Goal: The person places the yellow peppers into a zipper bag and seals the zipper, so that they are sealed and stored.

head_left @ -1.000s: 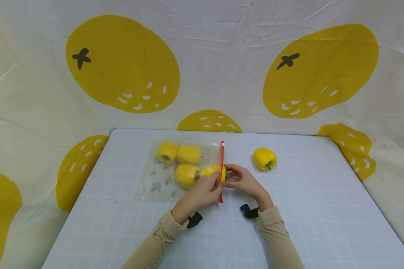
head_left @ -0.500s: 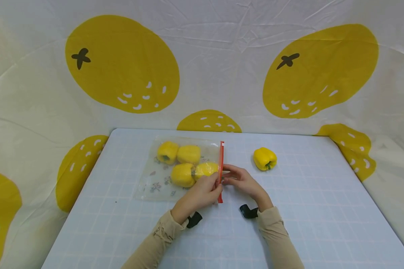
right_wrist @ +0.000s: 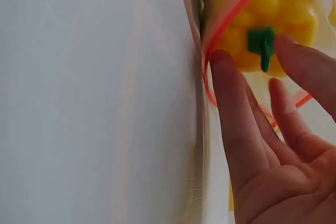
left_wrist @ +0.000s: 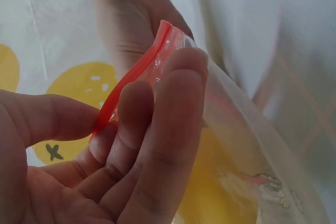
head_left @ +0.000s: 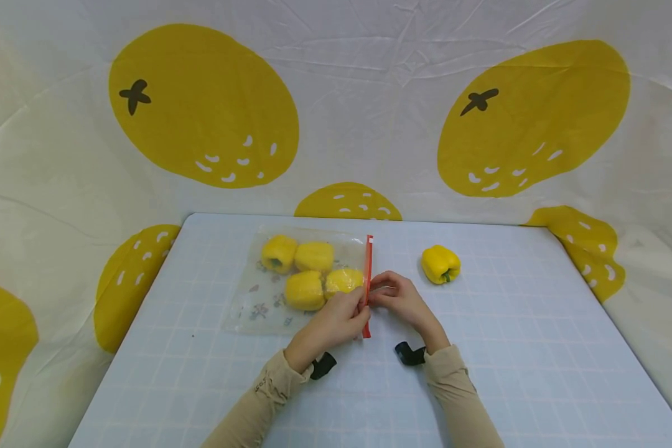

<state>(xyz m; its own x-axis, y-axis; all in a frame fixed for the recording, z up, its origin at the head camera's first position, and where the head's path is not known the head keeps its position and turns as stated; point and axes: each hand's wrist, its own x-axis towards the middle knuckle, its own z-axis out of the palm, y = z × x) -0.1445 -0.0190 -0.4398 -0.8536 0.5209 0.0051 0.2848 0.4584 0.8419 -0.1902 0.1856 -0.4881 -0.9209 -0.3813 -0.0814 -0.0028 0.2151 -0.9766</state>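
Note:
A clear zip bag (head_left: 247,305) lies on the table with several yellow bell peppers inside, its red zip edge (head_left: 369,255) facing right. My left hand (head_left: 333,318) pinches that edge between thumb and fingers, also plain in the left wrist view. At the bag's mouth is my right hand (head_left: 403,300), its fingers extended. In the right wrist view the nearest bell pepper (right_wrist: 289,6) sits just inside the opening, green stem outward. The right thumb is at the stem and the other fingers (right_wrist: 236,114) spread below; none wraps round the pepper.
Another yellow bell pepper (head_left: 440,264) lies on the table right of the bag. The table (head_left: 537,373) has a pale checked cover. Behind it hangs a white cloth (head_left: 369,124) with yellow fruit prints. Black wrist-worn devices (head_left: 410,353) sit at the cuffs.
The pepper at the mouth has slid left, fully into the bag, nudging the one beside it left. My right hand followed slightly left; my left hand kept its place on the edge.

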